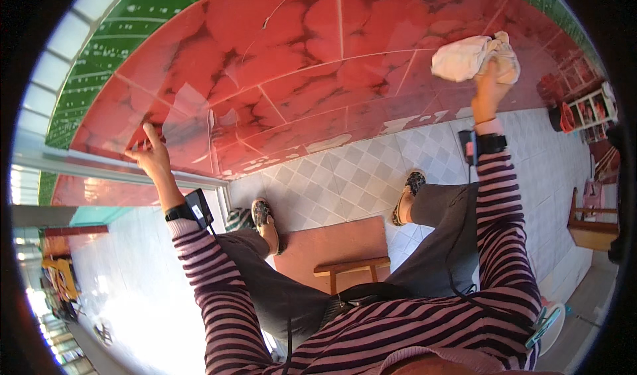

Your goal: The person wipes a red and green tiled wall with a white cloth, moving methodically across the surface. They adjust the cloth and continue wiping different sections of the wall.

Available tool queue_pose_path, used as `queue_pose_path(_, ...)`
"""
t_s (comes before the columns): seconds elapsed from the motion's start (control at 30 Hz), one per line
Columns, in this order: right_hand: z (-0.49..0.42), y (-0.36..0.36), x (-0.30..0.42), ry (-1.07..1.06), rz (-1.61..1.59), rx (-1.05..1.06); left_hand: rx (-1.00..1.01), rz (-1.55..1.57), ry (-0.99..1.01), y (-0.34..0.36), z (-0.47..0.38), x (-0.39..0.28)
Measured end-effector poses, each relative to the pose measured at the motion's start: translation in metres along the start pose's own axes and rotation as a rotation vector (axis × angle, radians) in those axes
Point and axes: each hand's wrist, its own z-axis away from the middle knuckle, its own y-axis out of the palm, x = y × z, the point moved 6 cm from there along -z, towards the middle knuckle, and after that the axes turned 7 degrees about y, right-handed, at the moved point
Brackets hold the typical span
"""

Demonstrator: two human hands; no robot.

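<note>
My right hand [487, 89] presses a crumpled whitish cloth [460, 59] against the glossy red tiled wall [298, 32], towards the upper right. At the left, my left hand [153, 152] has its fingers spread and holds nothing; it is at the lower part of the same red wall, near a pale door or window frame [114, 168]. Whether its fingertips touch the tiles, I cannot tell. Both wrists wear dark bands with small devices and cables. Pale patches mark the wall's bottom edge.
Between my feet and under me lie a reddish board [333, 235] and a wooden stool [351, 265]. A white rack [592, 109] stands at the right wall, with a wooden chair or stool [592, 226] below it. Behind my right arm is a white bucket [552, 328].
</note>
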Motion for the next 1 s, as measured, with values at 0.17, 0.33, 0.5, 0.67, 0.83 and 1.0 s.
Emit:
queue_pose_path(0.17, 0.123, 0.067, -0.017, -0.374, 0.552, 0.486, -0.029, -0.184, 0.016, -0.004, -0.001, -0.002)
queue_pose_path(0.33, 0.183, 0.064, -0.054, -0.223, 0.991, 0.931, 0.029, -0.015, 0.031, 0.001, -0.002, 0.002)
queue_pose_path(0.5, 0.234, 0.025, -0.178, 0.284, 1.208, 1.236, -0.057, -0.250, 0.023, -0.003, -0.005, 0.011)
queue_pose_path(0.67, 0.290, 0.003, -0.252, 1.104, 0.847, 0.924, -0.015, -0.220, 0.020, 0.002, -0.007, 0.020)
queue_pose_path(0.83, 0.345, 0.066, -0.222, 1.447, 0.434, 0.830, 0.055, -0.273, -0.026, 0.005, -0.004, 0.021)
queue_pose_path(1.0, 0.359, 0.148, -0.152, 1.634, 0.115, 0.770, 0.088, -0.305, 0.033, 0.006, 0.000, 0.005)
